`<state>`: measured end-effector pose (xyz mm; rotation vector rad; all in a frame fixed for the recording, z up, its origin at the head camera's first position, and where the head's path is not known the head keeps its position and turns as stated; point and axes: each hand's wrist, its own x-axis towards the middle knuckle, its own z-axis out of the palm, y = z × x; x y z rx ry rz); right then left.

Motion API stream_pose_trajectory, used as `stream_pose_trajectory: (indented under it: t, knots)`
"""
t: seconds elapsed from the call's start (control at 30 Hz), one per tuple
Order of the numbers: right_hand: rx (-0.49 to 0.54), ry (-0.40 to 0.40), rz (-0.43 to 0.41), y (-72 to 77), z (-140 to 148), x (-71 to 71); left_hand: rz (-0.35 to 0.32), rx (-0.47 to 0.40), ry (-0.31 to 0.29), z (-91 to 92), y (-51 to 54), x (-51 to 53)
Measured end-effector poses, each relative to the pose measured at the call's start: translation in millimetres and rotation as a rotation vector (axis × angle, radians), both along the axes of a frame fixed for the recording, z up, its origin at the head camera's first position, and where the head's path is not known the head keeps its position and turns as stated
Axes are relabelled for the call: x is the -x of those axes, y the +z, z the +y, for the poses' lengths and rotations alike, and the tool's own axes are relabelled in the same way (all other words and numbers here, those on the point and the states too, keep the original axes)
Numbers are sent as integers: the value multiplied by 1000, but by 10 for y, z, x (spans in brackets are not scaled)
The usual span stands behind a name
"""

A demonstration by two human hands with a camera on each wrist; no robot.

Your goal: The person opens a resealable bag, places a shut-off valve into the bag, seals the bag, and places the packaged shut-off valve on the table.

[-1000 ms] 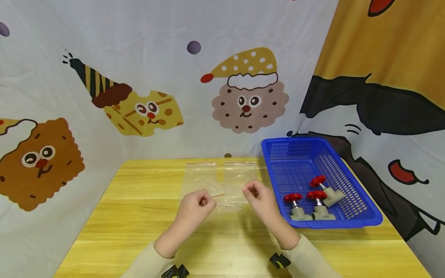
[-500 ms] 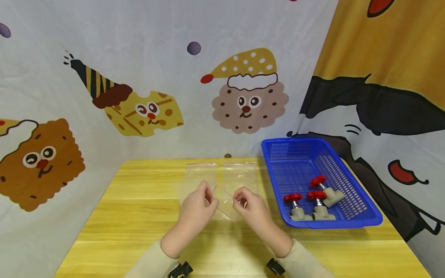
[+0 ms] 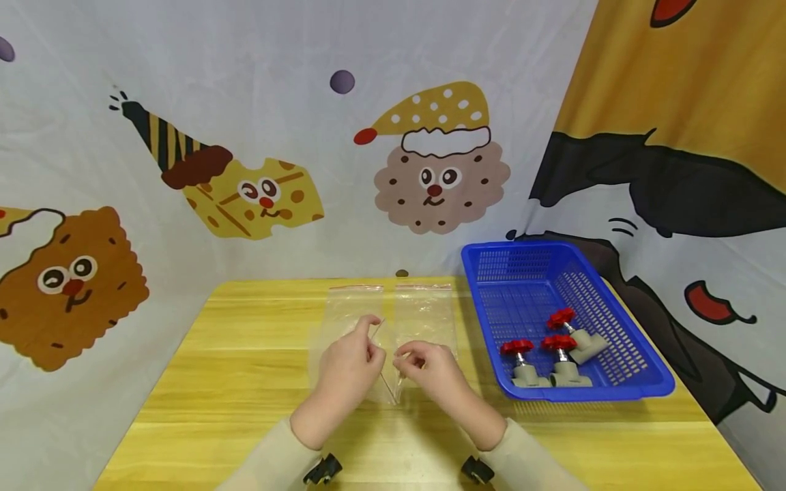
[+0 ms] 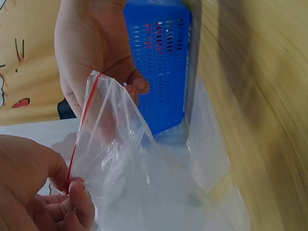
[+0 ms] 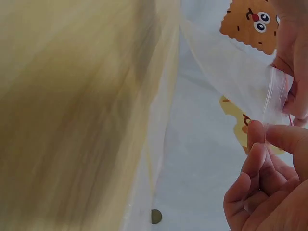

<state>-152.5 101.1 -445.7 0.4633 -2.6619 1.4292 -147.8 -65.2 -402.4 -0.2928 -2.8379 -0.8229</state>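
A clear zip-lock bag (image 4: pixel 127 130) with a red seal line hangs between both hands, its mouth edge tilted. My left hand (image 3: pixel 350 361) pinches one end of that edge between thumb and fingers, seen closely in the left wrist view. Opposite it, my right hand (image 3: pixel 432 368) pinches the other end with thumb and forefinger, as the right wrist view shows. The bag looks thin and holds nothing that I can see. Beyond the hands, two more clear bags lie flat side by side on the table, a left bag (image 3: pixel 356 303) and a right bag (image 3: pixel 424 303).
To the right stands a blue plastic basket (image 3: pixel 516 300). Inside it lie three beige pipe valves (image 3: pixel 566 372) with red handwheels. The wooden table (image 3: pixel 215 382) ends at a printed cloth backdrop (image 3: pixel 276 68).
Both hands have come closer together. The right hand has moved left and now pinches the bag's edge, while the seal line has swung from nearly level to steeply slanted.
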Motion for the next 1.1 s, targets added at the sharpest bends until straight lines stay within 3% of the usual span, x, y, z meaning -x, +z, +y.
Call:
stream_pose_trajectory:
  t: [0.23, 0.47, 0.67, 0.77, 0.9, 1.0, 1.1]
  knots:
    - [3, -8, 2, -13, -14, 8, 11, 3, -71, 19, -55, 32]
    - [0, -33, 22, -15, -23, 18, 12, 35, -82, 63, -117, 38]
    - [-133, -146, 63, -46, 16, 40, 13, 99, -65, -4, -33, 12]
    - [-186, -182, 69, -54, 51, 60, -56, 43, -71, -71, 43, 16]
    - [-162, -160, 54, -39, 86, 65, -125, -62, -115, -128, 89, 36]
    - [-143, -124, 54, -29, 98, 62, -81, -126, -162, -166, 52, 71]
    - [-143, -86, 69, -32, 100, 59, 9, -179, -212, -227, -29, 152]
